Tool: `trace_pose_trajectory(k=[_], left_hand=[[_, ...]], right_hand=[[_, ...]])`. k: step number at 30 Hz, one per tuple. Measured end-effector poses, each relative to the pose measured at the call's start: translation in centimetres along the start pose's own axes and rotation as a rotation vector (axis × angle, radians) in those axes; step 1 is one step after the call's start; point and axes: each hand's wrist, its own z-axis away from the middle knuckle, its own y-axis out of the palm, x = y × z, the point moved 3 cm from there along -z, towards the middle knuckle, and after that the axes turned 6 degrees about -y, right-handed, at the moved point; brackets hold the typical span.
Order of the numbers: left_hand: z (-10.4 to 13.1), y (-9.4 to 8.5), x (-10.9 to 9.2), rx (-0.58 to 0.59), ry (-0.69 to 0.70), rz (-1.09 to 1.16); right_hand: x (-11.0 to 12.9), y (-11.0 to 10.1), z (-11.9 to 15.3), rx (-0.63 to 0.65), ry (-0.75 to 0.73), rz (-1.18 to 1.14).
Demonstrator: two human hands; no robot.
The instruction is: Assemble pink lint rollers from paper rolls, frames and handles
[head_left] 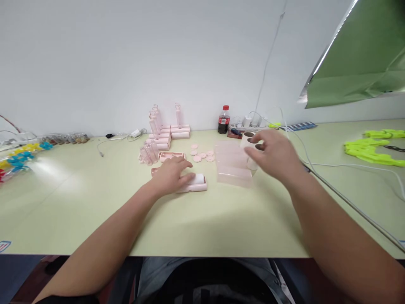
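My left hand (171, 175) lies over a pale pink case (193, 188), its fingers loosely spread. A white roll (198, 179) sits in that case beside my thumb. Part of the case is hidden under the palm. On the right, my right hand (272, 152) is at the upright white rolls (247, 138), thumb and forefinger apart. Dark hollow cores show at the rolls' tops. Next to them stands a translucent pink plastic box (234, 175). Another pink open case (166, 157) lies behind my left hand, and several flat pink discs (198, 158) lie between the hands.
Pink assembled pieces (160, 139) stand near the wall, with clear pink parts (148, 152) before them. A cola bottle (223, 120) stands by a power strip (249, 126). White cables (305, 150) cross the right side, near bright yellow-green items (370, 150). Colourful pieces (23, 158) lie far left.
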Motion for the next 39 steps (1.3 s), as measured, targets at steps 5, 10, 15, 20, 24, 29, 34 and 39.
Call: trace_pose_trajectory(k=[5,10,15,20,24,29,34,39], left_hand=[[1.1,1.5,-2.3,0.192,0.083,-0.05],[1.0,2.5,-2.5,0.203,0.104,-0.033],[-0.3,0.4,0.2,-0.141,-0.054,0.121],[-0.4,-3.4,7.6,-0.593,-0.611,0.023],[-0.4,-3.8,11.3,-0.39,-0.837,0.022],[0.0,-4.3,12.5,-0.27,-0.901,0.019],[0.8,-7.2,11.9,-0.782,-0.708,0.2],[-0.1,-4.5,6.5,-0.579,-0.416,1.207]], right_hand=[[3.8,4.2,2.1,0.386,-0.267,-0.067],[4.5,5.6,2.8,0.484,-0.293,-0.054],[4.7,5.6,3.0,0.415,-0.327,-0.13],[5.8,5.5,3.4,0.334,-0.4,-0.257],[6.8,5.3,3.9,0.3,-0.448,-0.347],[7.2,5.6,4.2,0.295,-0.458,-0.406],[7.5,5.2,4.1,0.218,-0.446,-0.483],[7.9,5.3,4.7,0.307,-0.37,-0.633]])
